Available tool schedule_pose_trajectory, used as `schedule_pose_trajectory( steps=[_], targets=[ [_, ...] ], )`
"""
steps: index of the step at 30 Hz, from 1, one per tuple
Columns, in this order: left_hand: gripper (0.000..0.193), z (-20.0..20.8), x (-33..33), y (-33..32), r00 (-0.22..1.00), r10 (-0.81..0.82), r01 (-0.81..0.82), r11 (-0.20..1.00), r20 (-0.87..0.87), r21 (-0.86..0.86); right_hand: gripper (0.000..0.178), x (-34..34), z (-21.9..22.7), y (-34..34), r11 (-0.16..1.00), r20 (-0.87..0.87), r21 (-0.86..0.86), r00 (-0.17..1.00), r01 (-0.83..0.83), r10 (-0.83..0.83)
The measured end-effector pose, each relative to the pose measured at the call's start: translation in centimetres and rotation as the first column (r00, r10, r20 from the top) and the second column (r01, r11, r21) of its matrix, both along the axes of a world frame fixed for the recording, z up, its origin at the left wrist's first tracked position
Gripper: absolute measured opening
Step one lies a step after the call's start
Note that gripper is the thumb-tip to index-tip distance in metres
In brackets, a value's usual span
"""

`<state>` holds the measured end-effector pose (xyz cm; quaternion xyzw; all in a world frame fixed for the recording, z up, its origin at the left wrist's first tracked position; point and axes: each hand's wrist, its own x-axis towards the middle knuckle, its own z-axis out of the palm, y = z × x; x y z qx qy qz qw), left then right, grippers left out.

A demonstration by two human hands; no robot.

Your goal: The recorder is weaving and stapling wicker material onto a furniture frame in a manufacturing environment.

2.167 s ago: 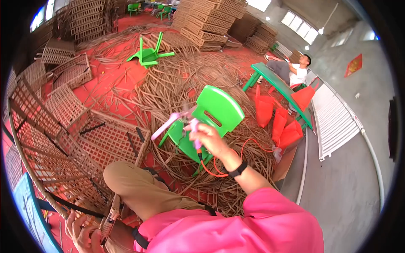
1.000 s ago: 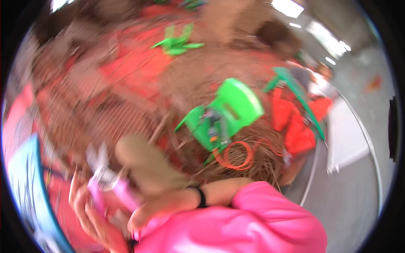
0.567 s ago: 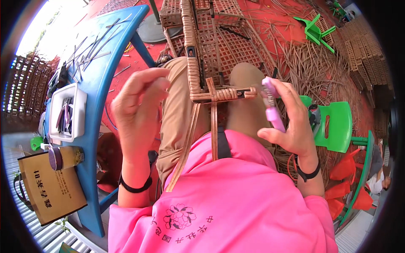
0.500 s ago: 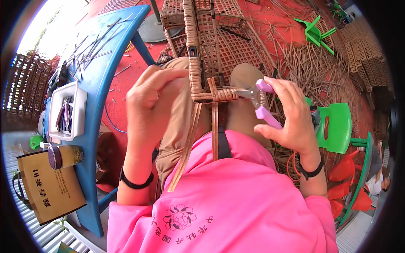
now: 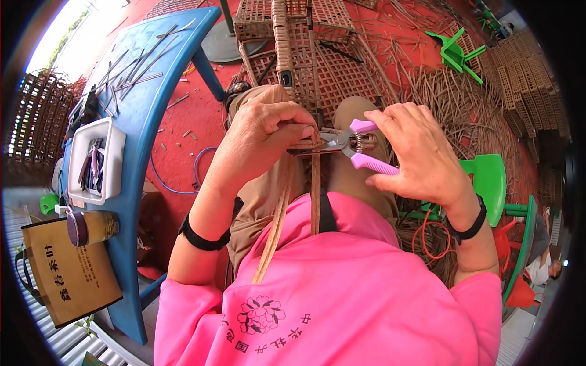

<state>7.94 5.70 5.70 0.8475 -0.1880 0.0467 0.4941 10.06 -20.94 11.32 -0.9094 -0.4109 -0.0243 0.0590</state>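
Observation:
A wicker frame, wound with brown strips, stands over my knees, its lower corner mostly hidden by my left hand. Thumb and forefinger of that hand pinch the end of a flat brown strip at the frame's lower bar. My right hand holds pruning shears with pink-purple handles and a coil spring. The handles are spread, and the blades lie at the bar, beside the left fingertips. Below the bar hang a long loose strip and a straighter strip, both reaching my pink shirt.
At left stands a blue table bearing thin strips, a white tray of tools and a lidded jar. Woven lattice pieces lie ahead on the red floor. Loose strips and a green chair are at right.
My left hand has moved right onto the bar and pinched the strip end. The shears have shifted slightly left, their blades now by those fingers.

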Motion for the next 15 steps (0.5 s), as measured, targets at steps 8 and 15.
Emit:
schedule_pose_trajectory(
  steps=[8,15],
  targets=[
    [0.008,-0.5,0.0,0.0,0.990,-0.011,0.016,0.999,0.141,-0.031,0.056,0.6,1.2,1.4,0.986,0.079,-0.142,0.992,-0.088,0.099],
    [0.008,-1.0,0.1,0.1,0.986,-0.018,0.028,0.998,0.168,-0.053,0.047,1.7,1.9,1.5,0.958,0.052,-0.240,0.983,-0.158,0.175]
  ],
)
